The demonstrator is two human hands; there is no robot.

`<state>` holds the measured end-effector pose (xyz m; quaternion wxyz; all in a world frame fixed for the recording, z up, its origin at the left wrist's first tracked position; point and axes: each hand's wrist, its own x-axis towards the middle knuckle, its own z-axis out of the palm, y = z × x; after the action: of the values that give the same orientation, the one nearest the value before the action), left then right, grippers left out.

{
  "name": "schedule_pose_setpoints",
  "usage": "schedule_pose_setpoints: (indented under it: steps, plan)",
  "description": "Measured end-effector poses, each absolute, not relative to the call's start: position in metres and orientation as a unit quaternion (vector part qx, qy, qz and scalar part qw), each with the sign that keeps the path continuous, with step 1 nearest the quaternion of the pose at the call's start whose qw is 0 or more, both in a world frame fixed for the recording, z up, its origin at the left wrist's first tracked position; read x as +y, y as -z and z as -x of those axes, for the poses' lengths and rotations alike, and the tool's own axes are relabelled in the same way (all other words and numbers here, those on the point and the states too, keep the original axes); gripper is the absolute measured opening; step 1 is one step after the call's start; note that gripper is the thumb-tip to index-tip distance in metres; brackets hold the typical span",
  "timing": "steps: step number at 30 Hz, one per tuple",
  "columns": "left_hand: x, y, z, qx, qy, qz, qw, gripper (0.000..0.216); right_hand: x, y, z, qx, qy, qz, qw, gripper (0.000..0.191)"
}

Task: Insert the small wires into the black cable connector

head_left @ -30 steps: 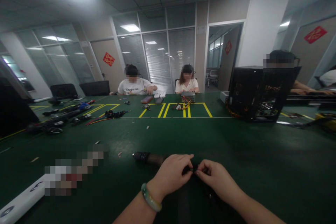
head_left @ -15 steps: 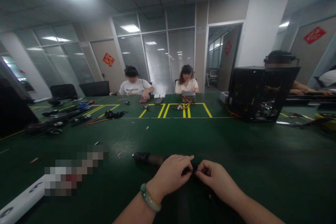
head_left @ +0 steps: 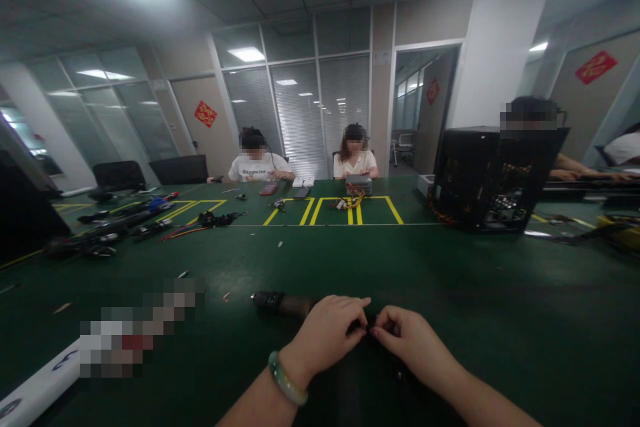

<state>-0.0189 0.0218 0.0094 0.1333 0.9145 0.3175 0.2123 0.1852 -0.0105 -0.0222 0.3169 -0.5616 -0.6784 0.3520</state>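
My left hand (head_left: 333,330), with a green bangle (head_left: 286,380) round its wrist, is closed with curled fingers over the table's near part. My right hand (head_left: 413,343) is closed in a pinch just beside it. Both sets of fingertips meet at a small dark piece (head_left: 370,323), too dim and covered to name. A dark tube-shaped tool (head_left: 295,307) with a black ringed end and a metal tip lies on the green table (head_left: 320,260), partly hidden behind my left hand. A small shiny bit (head_left: 400,375) shows below my right hand.
A black computer case (head_left: 465,180) stands at the far right. Cables and dark parts (head_left: 210,219) lie at the left. A power supply (head_left: 359,185) with wires sits across the table before a seated person. A long white object (head_left: 45,380) reaches in at lower left, its end blurred.
My hands stay almost in place, fingertips together. Across the table, the person at the left has drawn a hand back from the reddish object in front of them.
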Motion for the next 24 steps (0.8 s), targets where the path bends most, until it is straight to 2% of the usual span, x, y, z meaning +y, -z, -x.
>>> schedule_pose_setpoints:
  steps: [4, 9, 24]
  plan:
    - [0.0226, -0.0097, 0.0223, 0.323, -0.214, -0.911, 0.143, 0.023, -0.0105, 0.0221, -0.1850, -0.678, -0.347, 0.562, 0.321, 0.012]
    - [0.0232, -0.0075, 0.0227, 0.321, -0.208, -0.914, 0.132, 0.015, -0.0101, 0.0220, -0.1848, -0.672, -0.358, 0.563, 0.321, 0.012]
    - [0.0228, -0.0066, 0.0205, 0.338, -0.203, -0.911, 0.118, 0.018, -0.0068, 0.0279, -0.1857, -0.684, -0.346, 0.551, 0.331, 0.008]
